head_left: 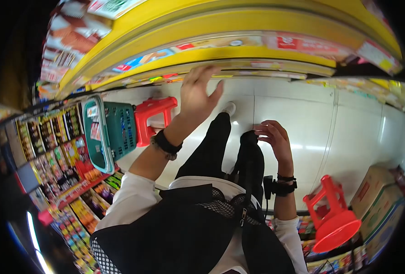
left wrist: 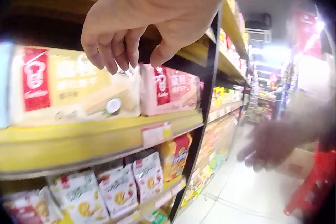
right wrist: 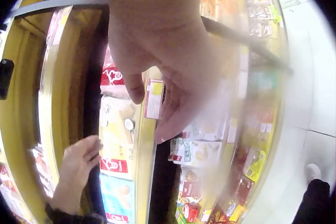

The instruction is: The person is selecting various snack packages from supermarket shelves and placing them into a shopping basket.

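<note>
The left hand (head_left: pixel 198 96) is raised by the yellow shelf front, fingers slightly bent and holding nothing. In the left wrist view, this hand (left wrist: pixel 152 19) hangs in front of a cream biscuit package (left wrist: pixel 73 90) and a pink one (left wrist: pixel 170 90); whether it touches them I cannot tell. The right hand (head_left: pixel 274 137) is lower, near the knee, fingers loosely bent and empty. In the right wrist view, the right hand (right wrist: pixel 163 61) appears before the shelf, while the left hand (right wrist: pixel 76 169) is beside the cream package (right wrist: pixel 118 129).
A green basket (head_left: pixel 120 130) stands left beside a red stool (head_left: pixel 154 116). Another red stool (head_left: pixel 332 219) and cardboard boxes (head_left: pixel 376 192) are at the lower right. White bags (left wrist: pixel 118 190) line the lower shelf (left wrist: pixel 94 142). Pale floor tiles (head_left: pixel 303 114) lie below the shelving.
</note>
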A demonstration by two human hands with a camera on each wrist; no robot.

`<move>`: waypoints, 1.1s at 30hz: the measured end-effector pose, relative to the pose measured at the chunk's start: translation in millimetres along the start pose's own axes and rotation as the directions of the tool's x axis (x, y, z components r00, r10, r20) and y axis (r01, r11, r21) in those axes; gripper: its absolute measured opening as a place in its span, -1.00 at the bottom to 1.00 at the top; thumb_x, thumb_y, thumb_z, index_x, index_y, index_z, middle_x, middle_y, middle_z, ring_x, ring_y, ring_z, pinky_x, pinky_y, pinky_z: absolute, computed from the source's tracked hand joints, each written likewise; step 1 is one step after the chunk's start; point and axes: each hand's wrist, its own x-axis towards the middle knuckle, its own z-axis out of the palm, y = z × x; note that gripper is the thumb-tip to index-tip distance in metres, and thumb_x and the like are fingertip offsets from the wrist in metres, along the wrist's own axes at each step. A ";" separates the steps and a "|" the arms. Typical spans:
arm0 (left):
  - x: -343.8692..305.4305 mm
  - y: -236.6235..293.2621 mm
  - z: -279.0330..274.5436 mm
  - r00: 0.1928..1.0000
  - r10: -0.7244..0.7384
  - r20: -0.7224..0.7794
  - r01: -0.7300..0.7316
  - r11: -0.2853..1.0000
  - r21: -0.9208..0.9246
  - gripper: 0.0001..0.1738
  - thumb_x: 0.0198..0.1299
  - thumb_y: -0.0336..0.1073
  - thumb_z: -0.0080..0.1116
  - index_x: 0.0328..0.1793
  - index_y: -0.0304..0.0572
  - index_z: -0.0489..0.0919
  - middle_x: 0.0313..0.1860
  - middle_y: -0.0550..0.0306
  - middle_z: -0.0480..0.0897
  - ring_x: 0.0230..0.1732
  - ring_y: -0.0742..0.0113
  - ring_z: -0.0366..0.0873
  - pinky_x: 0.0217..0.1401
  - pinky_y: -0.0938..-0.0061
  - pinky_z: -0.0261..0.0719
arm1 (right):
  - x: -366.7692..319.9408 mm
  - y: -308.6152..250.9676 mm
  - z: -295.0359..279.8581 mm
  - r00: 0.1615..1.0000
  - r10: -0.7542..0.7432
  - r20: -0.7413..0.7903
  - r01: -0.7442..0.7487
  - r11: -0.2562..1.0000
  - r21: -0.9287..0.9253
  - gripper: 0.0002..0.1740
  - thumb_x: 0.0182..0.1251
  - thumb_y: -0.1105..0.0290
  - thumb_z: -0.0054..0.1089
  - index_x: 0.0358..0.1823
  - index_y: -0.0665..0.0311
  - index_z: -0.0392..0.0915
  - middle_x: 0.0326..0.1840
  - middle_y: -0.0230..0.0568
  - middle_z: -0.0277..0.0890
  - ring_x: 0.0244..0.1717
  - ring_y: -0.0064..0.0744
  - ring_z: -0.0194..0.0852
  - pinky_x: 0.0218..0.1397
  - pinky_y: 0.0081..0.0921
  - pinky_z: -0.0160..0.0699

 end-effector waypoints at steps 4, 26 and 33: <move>-59.8 -66.7 -38.4 0.939 -0.343 -0.012 0.343 0.939 -0.015 -0.76 0.04 -0.42 0.14 -0.11 -0.17 0.54 -0.18 -0.07 0.57 -0.19 -0.02 0.53 -0.15 0.31 0.53 | 5.0 -7.8 27.9 0.996 0.012 0.083 0.002 0.987 -0.163 -0.69 0.34 0.29 -0.09 -0.06 0.39 0.41 -0.19 -0.07 0.55 -0.18 -0.34 0.57 -0.13 -0.53 0.54; -70.5 -324.2 -82.3 0.598 -0.799 0.067 0.475 0.285 -0.833 -0.71 0.08 -0.54 -0.09 -0.04 -0.39 0.48 -0.26 0.20 0.52 -0.27 0.50 0.35 -0.19 0.65 0.31 | 64.1 62.9 275.3 0.977 0.092 0.193 -0.007 0.915 -0.402 -0.75 0.33 0.33 -0.01 -0.08 0.34 0.43 -0.19 -0.15 0.57 -0.17 -0.39 0.57 -0.16 -0.53 0.53; -67.4 -312.6 -90.6 0.595 -0.797 0.103 0.562 0.321 -0.762 -0.67 0.07 -0.52 -0.05 0.00 -0.44 0.48 -0.01 -0.03 0.55 0.04 0.27 0.46 0.11 0.47 0.35 | 64.7 70.4 259.0 0.964 0.146 0.222 -0.034 0.897 -0.441 -0.73 0.33 0.31 -0.02 -0.07 0.35 0.43 -0.21 -0.15 0.56 -0.20 -0.41 0.56 -0.17 -0.54 0.54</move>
